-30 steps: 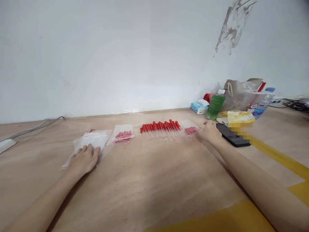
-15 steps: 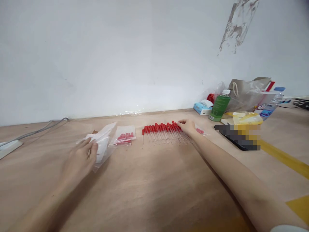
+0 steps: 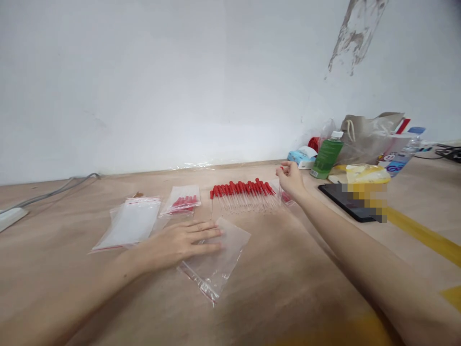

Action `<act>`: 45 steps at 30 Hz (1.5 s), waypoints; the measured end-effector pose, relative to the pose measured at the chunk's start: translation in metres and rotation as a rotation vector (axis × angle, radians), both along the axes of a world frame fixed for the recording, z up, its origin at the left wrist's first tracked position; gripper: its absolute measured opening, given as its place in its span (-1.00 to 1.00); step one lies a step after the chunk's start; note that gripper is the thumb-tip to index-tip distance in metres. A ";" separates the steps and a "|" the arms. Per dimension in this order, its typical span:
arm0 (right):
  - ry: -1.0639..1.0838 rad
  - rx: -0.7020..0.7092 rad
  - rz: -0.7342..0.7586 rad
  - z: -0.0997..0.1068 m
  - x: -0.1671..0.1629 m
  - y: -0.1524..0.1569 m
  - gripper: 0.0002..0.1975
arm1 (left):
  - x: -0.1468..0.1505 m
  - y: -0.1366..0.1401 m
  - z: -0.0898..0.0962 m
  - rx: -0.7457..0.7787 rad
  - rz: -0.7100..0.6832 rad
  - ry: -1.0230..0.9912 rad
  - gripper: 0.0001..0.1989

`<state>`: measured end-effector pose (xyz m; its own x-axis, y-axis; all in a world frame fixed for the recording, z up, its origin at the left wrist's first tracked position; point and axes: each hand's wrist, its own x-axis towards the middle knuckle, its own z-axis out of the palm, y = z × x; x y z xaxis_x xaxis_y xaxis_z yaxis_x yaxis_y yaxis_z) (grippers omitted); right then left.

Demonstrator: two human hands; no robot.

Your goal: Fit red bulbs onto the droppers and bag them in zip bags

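A clear zip bag [image 3: 230, 250] lies on the table at a slant, its seal strip toward me. My left hand [image 3: 183, 242] rests flat over the bag's left part, fingers stretched out. Farther back, a row of droppers [image 3: 245, 188] with red bulbs and thin clear stems lies side by side. Just right of the row my right hand [image 3: 292, 179] is raised, thumb and finger pinched on a dropper [image 3: 281, 168]; only a bit of its red bulb shows. A bag with red bulbs [image 3: 185, 203] sits left of the row, and another bag [image 3: 286, 198] lies partly behind my right wrist.
A stack of zip bags [image 3: 133, 221] with white backing lies at the left. On the right are a tablet-like black device [image 3: 349, 204], a green bottle [image 3: 327, 156], a tissue pack [image 3: 301, 156], a clear water bottle [image 3: 405, 154] and a tan bag [image 3: 360, 132]. A grey cable [image 3: 50, 197] runs at far left.
My left hand has moved right from the bag stack, and a single zip bag now lies in front of the row. My right hand has lifted off the row's right end with a dropper.
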<state>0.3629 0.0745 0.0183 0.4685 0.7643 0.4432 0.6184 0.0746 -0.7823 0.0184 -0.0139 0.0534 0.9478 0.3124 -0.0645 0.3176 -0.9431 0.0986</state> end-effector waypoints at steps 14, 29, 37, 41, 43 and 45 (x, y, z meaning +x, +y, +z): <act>0.973 -0.143 0.339 -0.014 -0.026 -0.100 -0.93 | 0.011 -0.033 -0.016 -0.060 -0.038 -0.113 -0.52; 0.977 -0.168 0.474 -0.035 -0.061 -0.108 -0.82 | 0.009 -0.017 -0.047 0.015 0.356 -0.181 -0.54; 0.974 -0.159 0.474 -0.037 -0.065 -0.106 -0.79 | 0.012 -0.018 -0.052 -0.009 0.394 -0.201 -0.55; 0.994 -0.151 0.416 -0.035 -0.065 -0.106 -0.80 | 0.012 -0.019 -0.051 -0.011 0.406 -0.190 -0.55; 0.976 -0.154 0.429 -0.035 -0.066 -0.107 -0.80 | 0.011 -0.019 -0.052 -0.003 0.407 -0.185 -0.55; 0.947 -0.152 0.456 -0.035 -0.067 -0.107 -0.79 | 0.012 -0.018 -0.052 0.003 0.405 -0.183 -0.55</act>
